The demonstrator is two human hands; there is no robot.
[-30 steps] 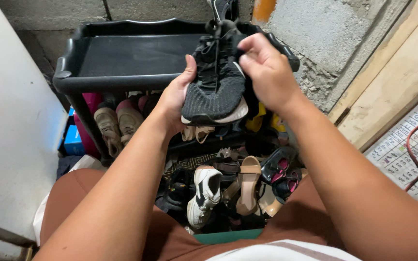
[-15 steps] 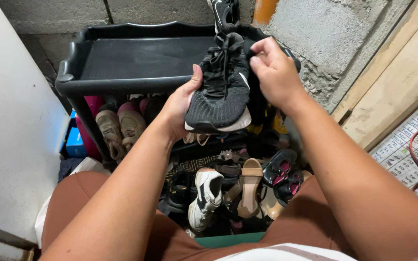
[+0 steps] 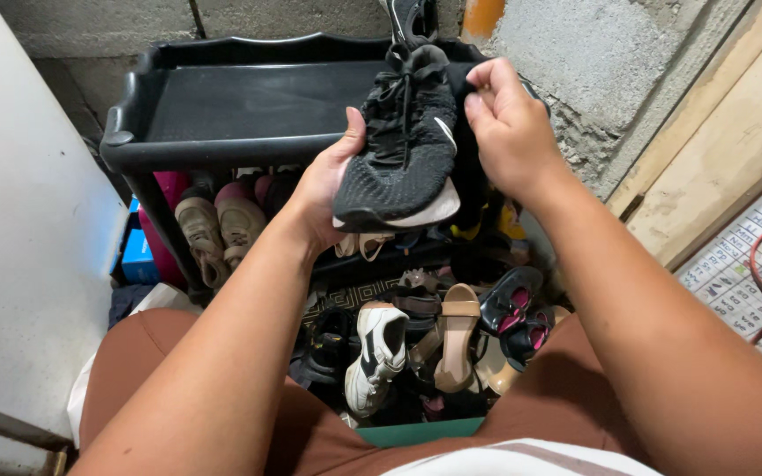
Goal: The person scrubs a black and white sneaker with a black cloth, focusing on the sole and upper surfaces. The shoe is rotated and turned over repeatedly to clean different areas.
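Note:
A black knit sneaker (image 3: 399, 145) with a white sole is held up in front of the top shelf of a black plastic shoe rack (image 3: 222, 97). My left hand (image 3: 324, 189) grips its toe end from the left. My right hand (image 3: 509, 123) pinches the heel side at the right, fingers curled at the collar. A second black shoe (image 3: 412, 18) stands at the back of the top shelf.
Lower shelves hold beige sneakers (image 3: 218, 225), a white and black sneaker (image 3: 377, 353), tan heeled sandals (image 3: 456, 339) and black and pink shoes (image 3: 513, 304). A white panel (image 3: 19, 229) stands at left, a rough concrete wall (image 3: 593, 70) and wooden boards (image 3: 725, 150) at right.
Both hands have lifted the black sneaker slightly higher and farther toward the top shelf; the grip stays the same.

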